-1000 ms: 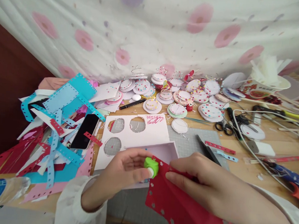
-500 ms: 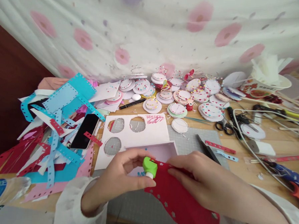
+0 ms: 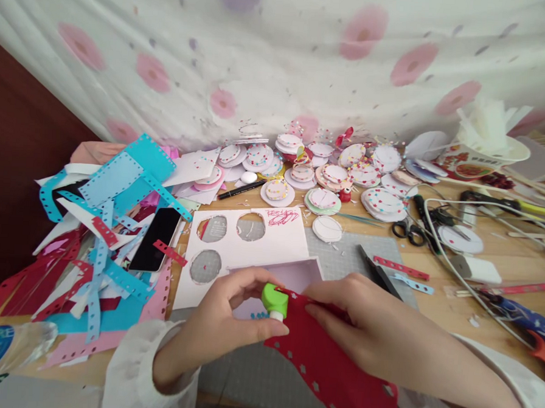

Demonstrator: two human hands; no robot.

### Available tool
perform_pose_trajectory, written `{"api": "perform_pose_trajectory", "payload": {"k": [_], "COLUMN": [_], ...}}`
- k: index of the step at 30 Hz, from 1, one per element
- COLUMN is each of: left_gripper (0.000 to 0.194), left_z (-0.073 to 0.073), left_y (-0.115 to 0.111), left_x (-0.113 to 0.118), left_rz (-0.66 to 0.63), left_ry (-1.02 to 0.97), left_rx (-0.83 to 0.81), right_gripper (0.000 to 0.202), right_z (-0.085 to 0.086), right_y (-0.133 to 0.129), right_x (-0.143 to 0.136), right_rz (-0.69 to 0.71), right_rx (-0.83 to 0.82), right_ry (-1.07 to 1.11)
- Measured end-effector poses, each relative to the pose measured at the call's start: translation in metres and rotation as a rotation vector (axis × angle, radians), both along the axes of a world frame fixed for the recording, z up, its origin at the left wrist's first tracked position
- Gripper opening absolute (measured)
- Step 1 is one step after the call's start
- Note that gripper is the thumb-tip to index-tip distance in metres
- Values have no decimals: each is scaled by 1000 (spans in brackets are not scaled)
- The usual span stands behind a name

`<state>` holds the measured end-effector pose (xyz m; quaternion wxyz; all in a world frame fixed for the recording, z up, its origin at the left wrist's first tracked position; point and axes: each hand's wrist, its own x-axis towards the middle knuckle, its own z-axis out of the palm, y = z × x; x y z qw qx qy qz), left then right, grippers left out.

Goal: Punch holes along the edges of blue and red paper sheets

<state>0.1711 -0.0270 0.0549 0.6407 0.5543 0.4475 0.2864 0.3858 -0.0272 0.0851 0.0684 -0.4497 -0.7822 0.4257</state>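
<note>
Between the fingers and thumb of my left hand point(image 3: 230, 308) is a small green craft punch point(image 3: 275, 300) with a white button under the thumb. The punch sits at the top left corner of a strip of red paper point(image 3: 332, 365), whose edges carry a row of small cut-out shapes. My right hand point(image 3: 362, 324) pinches that red paper near its upper edge, just right of the punch. Behind and below both hands is a shallow pale lilac box point(image 3: 296, 272), with small blue paper bits point(image 3: 260, 316) in it. My hands hide part of the box.
White card point(image 3: 251, 258) with round holes lies behind the box, on a grey cutting mat point(image 3: 343, 256). Punched paper scraps point(image 3: 105, 262) and a phone point(image 3: 155, 239) are left. Decorated paper discs point(image 3: 333, 170) line the back; black scissors point(image 3: 408, 232) and a cable point(image 3: 439, 237) lie right.
My left hand and the punch have shifted very slightly right. The red paper has moved a little, and both hands keep their grip.
</note>
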Motion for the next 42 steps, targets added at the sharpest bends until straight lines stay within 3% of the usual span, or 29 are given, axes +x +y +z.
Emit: {"api": "perform_pose_trajectory", "payload": {"k": [7, 17, 23, 28, 30, 33, 36, 42], "left_gripper": [40, 30, 27, 25, 23, 20, 19, 18], "left_z": [-3, -4, -8, -3, -2, -6, -14, -26], "left_y": [1, -2, 6, 14, 16, 19, 20, 17], "left_x": [0, 0, 0, -2, -2, -1, 1, 4], "left_rz": [-26, -68, -55, -95, -128, -166, -157, -123], "left_ry": [-28, 192, 211, 234, 232, 237, 241, 171], "left_rx": [-6, 281, 296, 309, 326, 370, 404, 356], "right_gripper": [29, 26, 21, 45, 58, 44, 30, 25], "right_z": [0, -1, -5, -9, -13, -22, -34, -42], "right_y": [1, 4, 6, 13, 17, 24, 27, 26], "right_x": [0, -1, -1, -4, -7, -16, -23, -25], "right_rz": [-13, -32, -83, -231, -163, 26, 38, 30], "right_rx": [-17, 15, 80, 153, 131, 5, -10, 52], "right_ry": [19, 21, 31, 126, 148, 215, 267, 189]}}
